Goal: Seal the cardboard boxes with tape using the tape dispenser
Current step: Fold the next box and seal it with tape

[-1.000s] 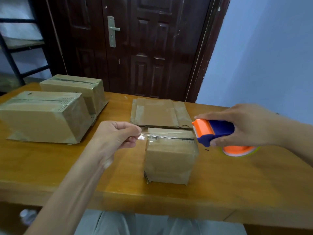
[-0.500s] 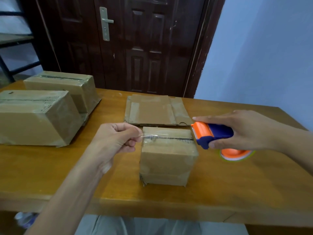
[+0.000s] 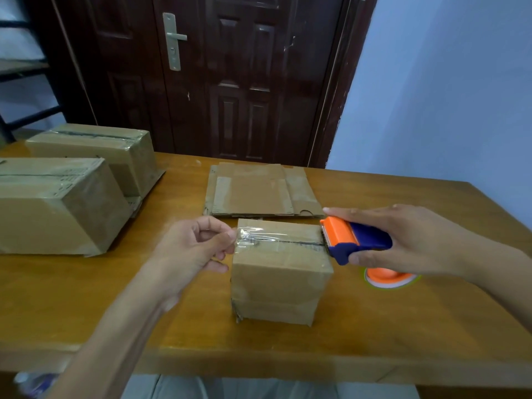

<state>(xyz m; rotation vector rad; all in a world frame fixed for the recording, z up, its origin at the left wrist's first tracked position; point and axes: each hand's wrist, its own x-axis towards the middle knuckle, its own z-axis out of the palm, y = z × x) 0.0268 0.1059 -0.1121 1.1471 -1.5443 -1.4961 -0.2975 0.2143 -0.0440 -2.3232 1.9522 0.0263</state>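
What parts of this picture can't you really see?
- Head view: the tape dispenser, its roll mostly covered by the right hand.
- Whether the tape touches the small box: too clear to tell.
- Tape end: pinched inside the left hand.
- Nearest big box: cut off at the left edge.

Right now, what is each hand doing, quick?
Left hand: closed, pinching the free end of the clear tape over the small box.
Right hand: closed, holding the tape dispenser.

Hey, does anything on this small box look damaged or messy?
Yes. The small box has a torn, frayed bottom-left corner, and the tape end pinched by the left hand is crumpled rather than flat.
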